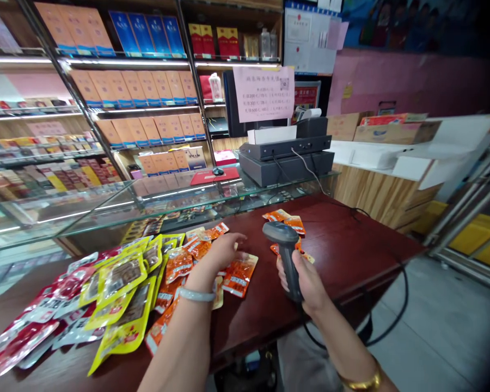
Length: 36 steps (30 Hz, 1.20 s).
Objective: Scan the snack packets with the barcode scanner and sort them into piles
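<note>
My right hand (308, 280) is wrapped round the handle of a dark grey barcode scanner (288, 256), its head up and a black cable running from its base. My left hand (227, 250) hovers over the orange snack packets (179, 264), fingers apart and slightly bent. Just below its fingertips lies one larger orange packet (240, 276); whether they touch it I cannot tell. Left of these are piled yellow-edged snack bags (122, 277) with clear windows, and red and silver bags (44, 313). Several more orange packets (294, 224) lie behind the scanner, partly hidden by it.
The bags rest on a dark red table (347, 234). Behind it stand a glass counter (167, 190), a red mouse pad (204, 175) with a mouse, and a black cash drawer (286, 166) below a monitor bearing a pink sign (264, 93). The scanner's cable (404, 305) loops at the right.
</note>
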Motion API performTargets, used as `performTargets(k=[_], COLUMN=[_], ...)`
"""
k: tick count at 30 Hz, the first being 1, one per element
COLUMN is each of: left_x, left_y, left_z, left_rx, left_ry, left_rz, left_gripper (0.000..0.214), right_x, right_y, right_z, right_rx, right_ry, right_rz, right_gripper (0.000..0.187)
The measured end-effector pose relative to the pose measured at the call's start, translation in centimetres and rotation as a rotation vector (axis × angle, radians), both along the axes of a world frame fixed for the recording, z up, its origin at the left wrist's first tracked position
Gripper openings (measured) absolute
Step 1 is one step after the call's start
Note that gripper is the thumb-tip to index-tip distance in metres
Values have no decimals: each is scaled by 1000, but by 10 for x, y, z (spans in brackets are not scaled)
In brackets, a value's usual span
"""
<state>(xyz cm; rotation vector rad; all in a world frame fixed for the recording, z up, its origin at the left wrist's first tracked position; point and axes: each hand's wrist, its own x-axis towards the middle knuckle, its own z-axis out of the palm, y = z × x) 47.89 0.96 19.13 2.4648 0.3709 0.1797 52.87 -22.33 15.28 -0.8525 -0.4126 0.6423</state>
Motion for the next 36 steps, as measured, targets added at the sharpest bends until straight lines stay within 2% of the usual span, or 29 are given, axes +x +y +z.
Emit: performTargets(k=[2,4,15,17,20,22,24,26,28,30,32,36], left_x=[-8,-11,-5,-2,8,15,19,20,17,13,11,12], left_y=[8,10,-18,-16,-11,-9,-11,-16,-22,-27,-30,-30], left_z=[5,7,12,9,1,-4,-8,-10,-9,-7,-6,-6], left_rx=[290,413,471,385,180,18,-195,-464,-710,-850,-873,-777], left_ry=[190,289,268,200,43,-58,-126,-137,-119,-113,-127,-143], left_rz=[48,49,-80,-10,228,377,458,473,432,359,296,232], left_gripper=[58,57,24,22,22,21,22,24,35,51,62,66], right_x=[1,0,1,0,-1,-1,-2,-2,-3,-2,-2,-2], right_y=[0,-1,0,-1,-1,-1,-2,-2,-2,-2,-2,-2], right_z=[-1,0,0,1,2,2,2,2,2,2,1,-1], right_rx=[5,7,9,11,0,-3,-7,-18,-28,-30,-24,-12], right_ry=[-2,-3,-12,-12,-12,-11,-15,-24,-32,-35,-36,-39], right_rz=[7,9,19,20,-6,-12,-3,8,14,19,27,44], right_gripper=[40,40,40,40,39,40,39,40,42,43,42,41])
